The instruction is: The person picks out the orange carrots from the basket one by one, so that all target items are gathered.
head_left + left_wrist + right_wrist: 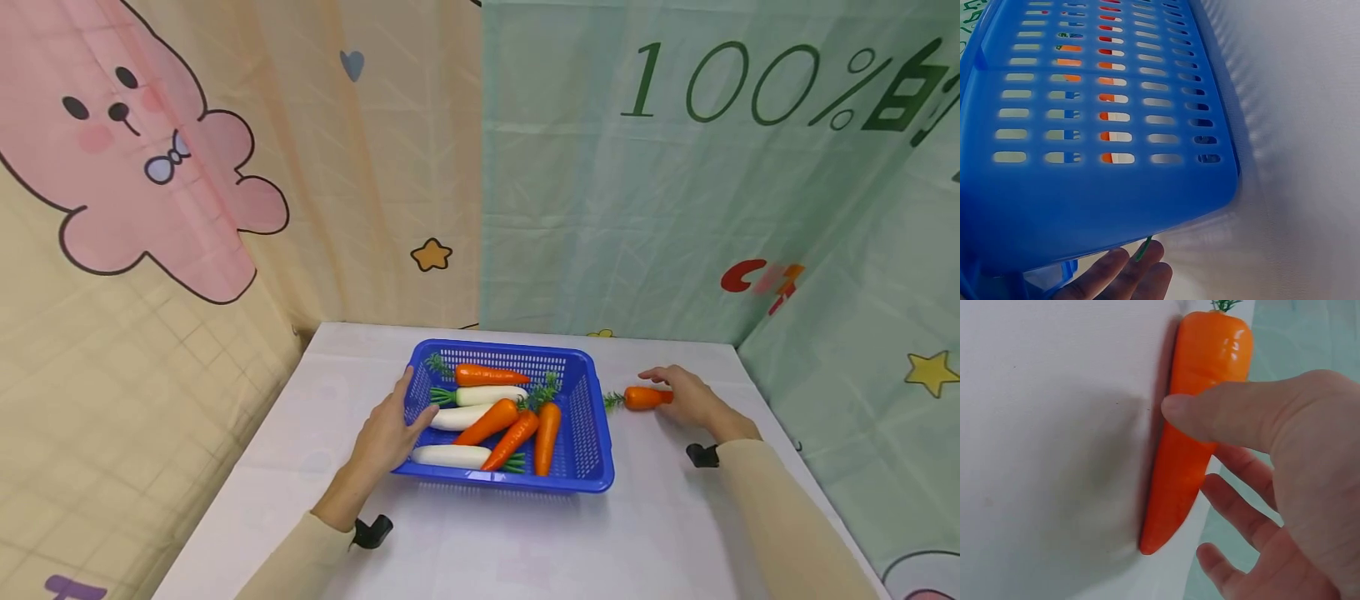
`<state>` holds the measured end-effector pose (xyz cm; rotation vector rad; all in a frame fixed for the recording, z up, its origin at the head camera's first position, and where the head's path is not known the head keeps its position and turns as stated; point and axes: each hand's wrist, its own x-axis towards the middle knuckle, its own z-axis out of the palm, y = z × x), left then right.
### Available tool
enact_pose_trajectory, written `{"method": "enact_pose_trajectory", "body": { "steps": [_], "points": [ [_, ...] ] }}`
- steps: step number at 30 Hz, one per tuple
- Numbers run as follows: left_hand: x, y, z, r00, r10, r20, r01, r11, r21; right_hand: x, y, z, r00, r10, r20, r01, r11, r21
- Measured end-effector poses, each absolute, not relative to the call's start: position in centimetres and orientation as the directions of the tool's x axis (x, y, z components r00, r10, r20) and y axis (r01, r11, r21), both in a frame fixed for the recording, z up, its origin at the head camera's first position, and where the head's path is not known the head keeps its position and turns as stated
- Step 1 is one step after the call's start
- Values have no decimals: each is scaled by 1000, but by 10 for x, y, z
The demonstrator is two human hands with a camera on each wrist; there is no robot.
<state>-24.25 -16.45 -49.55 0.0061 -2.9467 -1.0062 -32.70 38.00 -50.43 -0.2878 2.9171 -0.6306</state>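
A blue plastic basket (604, 450) with slotted walls stands on the white table. My left hand (386, 429) holds its left side, thumb over the rim and fingers outside; the left wrist view shows fingertips (1154, 250) past the basket's end. Inside lie several orange carrots (547, 437) and 3 white radishes (450, 456) with green tops. Right of the basket, one carrot (1179, 469) lies on the table, its green leaves toward the basket. Around it is my right hand (693, 402), thumb across the carrot and fingers spread on the other side; a firm grasp is not visible.
The white table (495, 542) extends around the basket. Printed curtains (600, 208) hang behind the table and along both sides. Each wrist carries a small black camera mount (372, 532).
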Motion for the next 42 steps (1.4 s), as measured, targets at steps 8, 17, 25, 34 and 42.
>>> {"method": "enact_pose_trajectory", "body": {
  "steps": [8,17,25,34,42],
  "points": [
    [-242,-166,-494,-1000,-7,7,-1,776,630,-318,370,-484,-970,-239,-56,-200,903,-380],
    [-239,-166,-494,-1000,-6,-9,-10,811,585,-318,333,-462,-951,-308,37,-300,883,-361],
    [-240,-165,-495,-1000,-4,8,1,827,563,-315,294,-442,-927,-366,88,-373,863,-340],
    [-241,-162,-496,-1000,-7,13,2,830,558,-304,254,-417,-905,-423,52,-413,838,-356],
    [-240,-162,-496,-1000,-19,18,-5,828,560,-305,227,-415,-848,-529,19,-484,759,-436]
  ]
}}
